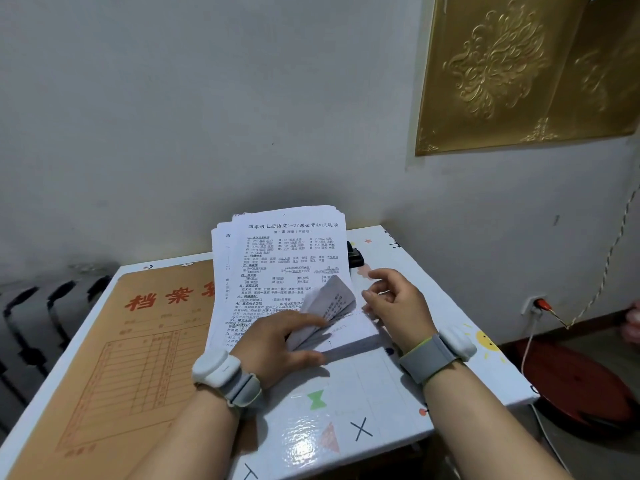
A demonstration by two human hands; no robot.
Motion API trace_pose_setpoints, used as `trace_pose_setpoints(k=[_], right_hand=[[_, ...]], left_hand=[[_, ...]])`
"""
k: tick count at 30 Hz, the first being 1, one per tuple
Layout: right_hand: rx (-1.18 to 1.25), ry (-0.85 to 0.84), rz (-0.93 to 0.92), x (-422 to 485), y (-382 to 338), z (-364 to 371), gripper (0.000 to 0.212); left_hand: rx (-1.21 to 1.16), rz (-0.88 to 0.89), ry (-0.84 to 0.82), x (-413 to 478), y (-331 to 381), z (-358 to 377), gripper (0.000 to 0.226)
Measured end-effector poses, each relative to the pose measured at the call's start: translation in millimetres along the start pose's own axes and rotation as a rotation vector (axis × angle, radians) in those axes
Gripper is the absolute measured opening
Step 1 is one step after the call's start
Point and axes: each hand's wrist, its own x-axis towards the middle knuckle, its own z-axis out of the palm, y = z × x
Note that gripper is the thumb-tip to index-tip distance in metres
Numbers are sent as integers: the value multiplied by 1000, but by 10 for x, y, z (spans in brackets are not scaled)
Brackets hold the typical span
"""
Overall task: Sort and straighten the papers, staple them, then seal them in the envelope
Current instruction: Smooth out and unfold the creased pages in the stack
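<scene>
While the left hand (277, 344) pinches lifted corners of the printed papers (287, 251), the right hand (398, 306) hovers just beside them, loosely curled, holding nothing.

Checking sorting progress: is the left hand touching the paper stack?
Touching. The head view shows the left hand on the paper stack, finger and thumb pinching its fanned lower pages.

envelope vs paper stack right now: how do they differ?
The envelope is brown with red print; the papers are white with black print. The envelope lies flat and untouched; the papers are fanned unevenly, with sheets at their near right corner curled up at the left hand. The papers overlap the envelope's right edge. Both lie printed side up on the table.
</scene>
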Motion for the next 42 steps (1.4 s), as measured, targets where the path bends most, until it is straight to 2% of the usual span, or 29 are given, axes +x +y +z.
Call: trace_pose_setpoints(k=[6, 14, 18, 22, 25, 28, 34, 38, 41, 42], right_hand=[[35, 36, -11, 1, 2, -28, 23], [47, 52, 27, -24, -6, -26, 13], [19, 23, 10, -41, -37, -31, 9], [4, 2, -8, -64, -62, -27, 9], [-27, 6, -14, -59, -49, -30, 13], [-86, -14, 0, -39, -12, -27, 24], [-13, -13, 70, -76, -54, -32, 25], [25, -90, 60, -118, -127, -30, 30], [47, -117, 32, -134, -188, -37, 28], [59, -121, 22, -133, -196, -36, 26]], left_hand=[[-76, -51, 24, -2, -61, -7, 46], [-53, -139, 78, 12, -29, -26, 17], [-104, -262, 186, 11, -81, 3, 22], [-243, -350, 197, 11, -77, 24, 22], [-287, -327, 235, 25, -69, 19, 29], [-235, -279, 238, 19, -51, 25, 35], [-126, -208, 240, -1, -66, 27, 18], [-116, -121, 188, -10, -2, 8, 31], [-132, -61, 131, -4, 2, -1, 15], [-128, -55, 118, -7, -6, -1, 22]])
